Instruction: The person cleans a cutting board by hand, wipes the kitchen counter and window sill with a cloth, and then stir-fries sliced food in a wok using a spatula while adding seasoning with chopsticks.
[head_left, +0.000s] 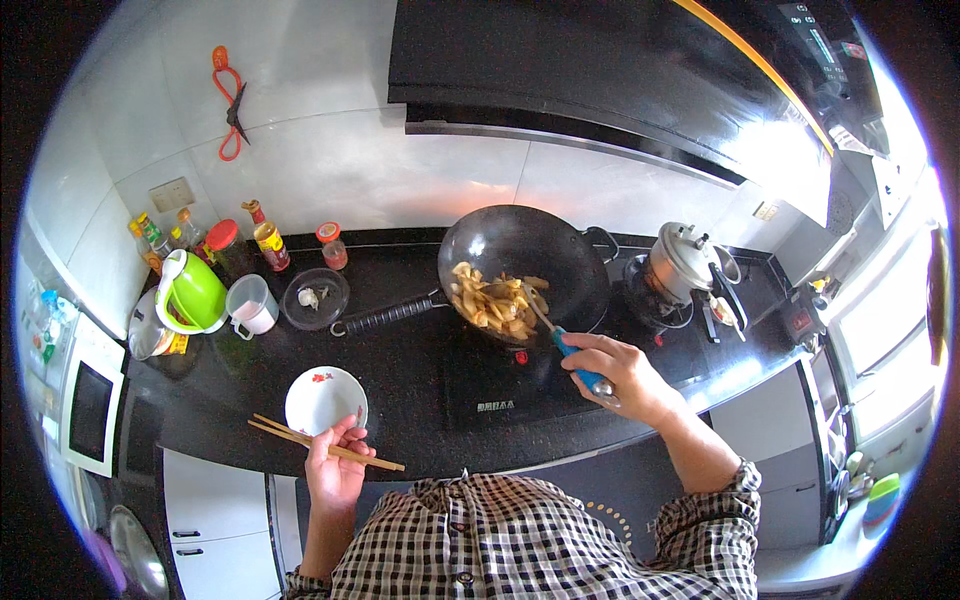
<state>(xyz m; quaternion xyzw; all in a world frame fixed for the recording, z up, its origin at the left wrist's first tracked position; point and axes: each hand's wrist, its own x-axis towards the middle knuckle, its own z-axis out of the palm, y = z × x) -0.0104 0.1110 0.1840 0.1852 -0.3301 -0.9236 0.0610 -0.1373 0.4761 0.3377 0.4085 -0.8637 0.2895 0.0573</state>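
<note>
My right hand (619, 375) grips the blue handle of a metal spatula (583, 365), whose head is among browned food pieces (499, 304) in a black wok (566, 262). The wok stands on the built-in stove, its long handle pointing left. In my left hand (337, 461) is a pair of wooden chopsticks (375, 459), lying across the palm. A white bowl (322, 397) with red decoration sits on the black counter just beyond my left fingers; I cannot tell whether they touch its rim.
A glass dish with garlic (311, 298), a plastic measuring cup (252, 306), a green-and-white container (191, 292) and several sauce bottles (270, 240) stand at the left. A pressure cooker (679, 262) is on the right burner. A range hood (585, 67) overhangs the stove.
</note>
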